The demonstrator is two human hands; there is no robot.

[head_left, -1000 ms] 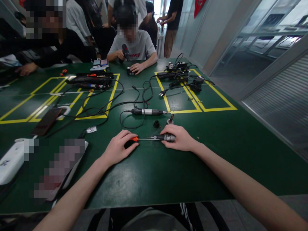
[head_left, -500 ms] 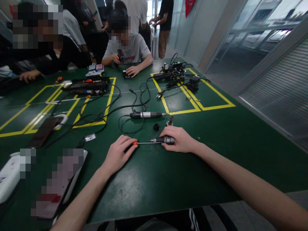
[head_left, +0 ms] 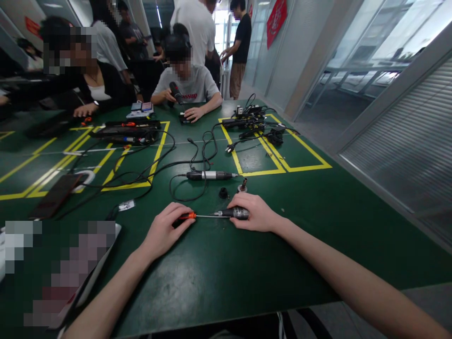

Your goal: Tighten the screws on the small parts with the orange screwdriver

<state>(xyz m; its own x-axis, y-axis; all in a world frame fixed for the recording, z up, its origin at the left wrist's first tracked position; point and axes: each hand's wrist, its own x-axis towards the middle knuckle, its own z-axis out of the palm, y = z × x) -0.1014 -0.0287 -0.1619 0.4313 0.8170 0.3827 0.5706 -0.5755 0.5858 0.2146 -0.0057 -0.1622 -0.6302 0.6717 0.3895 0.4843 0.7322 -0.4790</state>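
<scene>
My left hand [head_left: 165,230] is closed on the handle of a screwdriver [head_left: 191,215] with an orange-and-black grip. Its thin metal shaft points right, toward my other hand. My right hand [head_left: 256,213] wraps around a dark grey cylindrical tool [head_left: 241,213] with a narrow metal tip pointing left. The tool lies along the screwdriver's shaft, and whether the two touch I cannot tell. Just beyond my right hand are a small black round cap [head_left: 223,193] and a metal piece with an upright stem [head_left: 243,187]. Farther back lies a corded pen-shaped power tool [head_left: 211,175].
Black cables [head_left: 165,165] loop over the green table [head_left: 197,287]. A tool pouch [head_left: 123,132] lies back left, a cable pile [head_left: 254,120] back right. Phones lie at left. Across the table a person [head_left: 190,87] holds a power drill [head_left: 175,92]; another person sits at left.
The camera view has tilted up slightly. More of the screwdriver's handle shows beside my left fingers. Both hands keep their holds; the person at left has shifted an arm.
</scene>
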